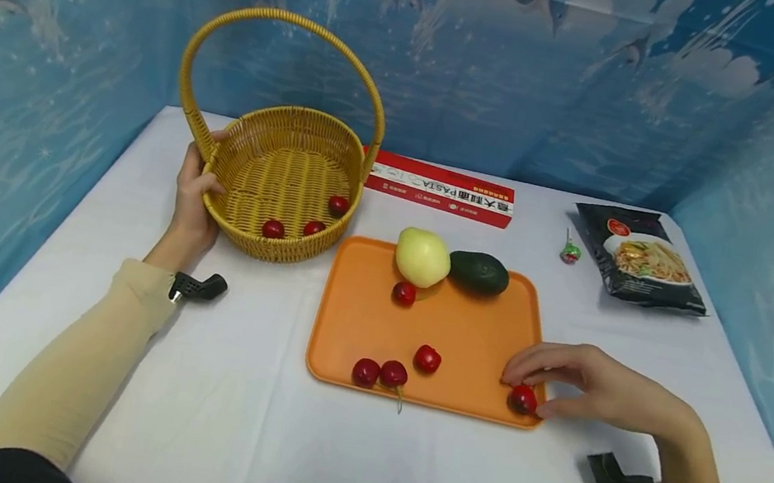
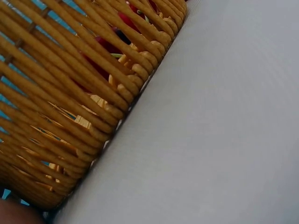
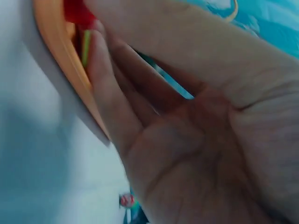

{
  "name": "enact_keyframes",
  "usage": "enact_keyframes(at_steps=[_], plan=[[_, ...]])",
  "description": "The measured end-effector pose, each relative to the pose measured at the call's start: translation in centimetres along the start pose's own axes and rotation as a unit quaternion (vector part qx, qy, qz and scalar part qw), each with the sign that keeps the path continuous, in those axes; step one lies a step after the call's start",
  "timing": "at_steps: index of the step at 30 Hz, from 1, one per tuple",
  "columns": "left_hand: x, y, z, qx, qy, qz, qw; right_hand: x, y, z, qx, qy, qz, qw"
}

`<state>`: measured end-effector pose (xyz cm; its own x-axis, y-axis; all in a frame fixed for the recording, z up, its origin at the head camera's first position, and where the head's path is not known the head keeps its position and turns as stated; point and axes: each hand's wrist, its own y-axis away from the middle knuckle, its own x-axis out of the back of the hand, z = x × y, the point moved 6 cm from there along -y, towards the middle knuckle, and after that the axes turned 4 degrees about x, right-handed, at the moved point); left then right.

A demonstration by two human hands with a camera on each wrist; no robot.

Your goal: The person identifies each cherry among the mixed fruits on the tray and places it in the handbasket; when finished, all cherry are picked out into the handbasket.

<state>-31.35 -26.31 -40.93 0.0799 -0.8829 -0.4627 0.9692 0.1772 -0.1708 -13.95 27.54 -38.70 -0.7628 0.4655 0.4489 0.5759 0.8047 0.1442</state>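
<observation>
On the left, my left hand (image 1: 194,200) grips the side of a yellow wicker basket (image 1: 236,169), near the foot of its tall handle. Three cherries lie inside, one of them a dark red cherry (image 1: 338,206) by the right wall. The basket's woven side (image 2: 70,93) fills the upper left of the left wrist view. My right hand (image 1: 598,386) pinches a cherry (image 1: 524,399) between thumb and fingers at the near right corner of an orange tray (image 1: 477,339). In the right wrist view this red cherry (image 3: 77,13) is partly hidden by the hand.
Also on the tray are several cherries, a yellow-green fruit (image 1: 422,258) and an avocado (image 1: 478,273). Behind stands a red pasta box (image 1: 440,188). A wrapped lollipop (image 1: 570,252) and a black noodle packet (image 1: 643,259) lie at the back right. Dolphin-printed cloth walls (image 1: 459,60) enclose the table.
</observation>
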Motion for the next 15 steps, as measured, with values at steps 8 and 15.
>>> enact_keyframes(at_steps=[8, 15], plan=[[0.0, -0.1, 0.0, -0.003, -0.003, -0.003, 1.0000, -1.2, -1.6, -0.8, -0.048, 0.120, 0.062, 0.9896], [0.2, -0.2, 0.0, -0.010, -0.002, 0.001, 1.0000, -2.3, -2.5, -1.5, -0.026, 0.173, 0.077, 0.9815]])
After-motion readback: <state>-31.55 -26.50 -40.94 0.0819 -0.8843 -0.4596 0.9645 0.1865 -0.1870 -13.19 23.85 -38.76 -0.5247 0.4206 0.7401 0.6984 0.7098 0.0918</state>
